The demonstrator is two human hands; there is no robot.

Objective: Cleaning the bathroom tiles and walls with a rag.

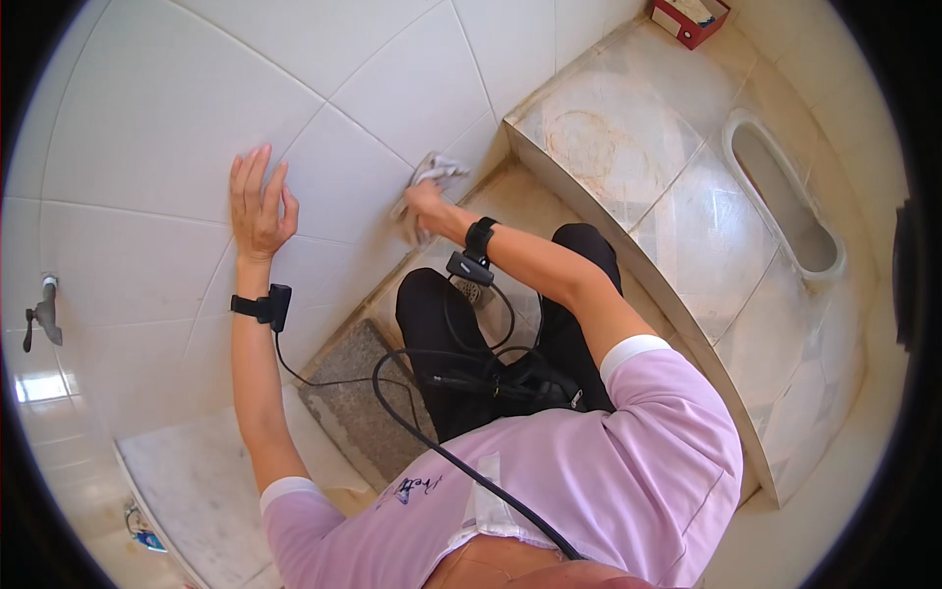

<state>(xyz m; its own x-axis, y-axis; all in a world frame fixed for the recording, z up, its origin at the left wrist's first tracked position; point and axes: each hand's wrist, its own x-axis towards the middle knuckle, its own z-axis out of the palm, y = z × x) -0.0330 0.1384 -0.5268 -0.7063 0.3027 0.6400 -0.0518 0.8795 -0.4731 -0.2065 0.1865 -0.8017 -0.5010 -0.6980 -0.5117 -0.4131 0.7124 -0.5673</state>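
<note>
My left hand (261, 210) rests against the white wall tiles (154, 147), its fingers apart and nothing in it. Lower on the same wall, near its foot, my right hand (425, 206) grips a crumpled, greyish-white cloth (439, 169) that lies against the tiles. Motion blurs the cloth's lower part. Each wrist wears a black strap with a small black device, and cables run from both. The fingertips of my right hand are partly hidden by the cloth.
A raised tiled step (589, 147) on the right holds a squat toilet (791, 199) and a red box (692, 22). Between my knees is a floor drain (471, 289). A grey stone slab (360, 397) lies beside me; a tap (48, 313) juts from the wall at far left.
</note>
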